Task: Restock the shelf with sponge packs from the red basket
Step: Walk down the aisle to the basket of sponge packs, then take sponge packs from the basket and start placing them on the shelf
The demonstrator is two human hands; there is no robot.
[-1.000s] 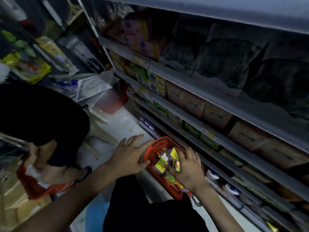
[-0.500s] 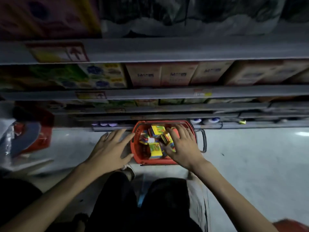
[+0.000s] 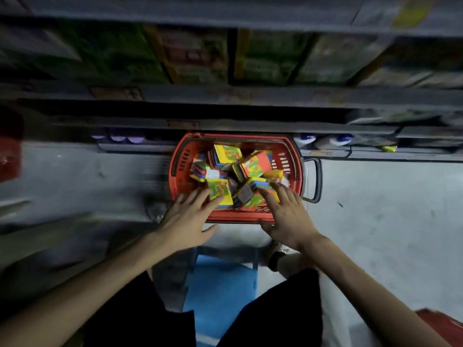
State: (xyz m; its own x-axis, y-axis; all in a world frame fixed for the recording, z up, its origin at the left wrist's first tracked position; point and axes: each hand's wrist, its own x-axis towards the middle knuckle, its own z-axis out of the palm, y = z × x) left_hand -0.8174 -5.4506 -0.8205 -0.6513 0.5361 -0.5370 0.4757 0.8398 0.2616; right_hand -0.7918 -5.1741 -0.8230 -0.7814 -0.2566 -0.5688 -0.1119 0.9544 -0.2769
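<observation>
A red basket [image 3: 178, 169] stands on the floor against the bottom shelf, filled with several colourful sponge packs [image 3: 255, 164]. My left hand [image 3: 186, 219] reaches over the basket's near rim, fingers straight, fingertips on a yellow-green pack [image 3: 220, 192]. My right hand [image 3: 288, 214] is spread flat over the packs at the basket's near right, fingers straight, holding nothing. The shelf [image 3: 225, 96] rises behind the basket in several tiers, blurred, with boxed goods on it.
Grey floor [image 3: 375, 209] stretches right of the basket, whose dark handle [image 3: 316, 180] sticks out that way. Bottles [image 3: 323, 140] line the bottom shelf on both sides. A blue stool [image 3: 220, 284] sits between my knees. A red object [image 3: 443, 324] shows at bottom right, another at the left edge.
The view has swung down and closer onto the basket. My left hand moved from the basket's left rim onto the packs; my right hand slid back toward the near right edge.
</observation>
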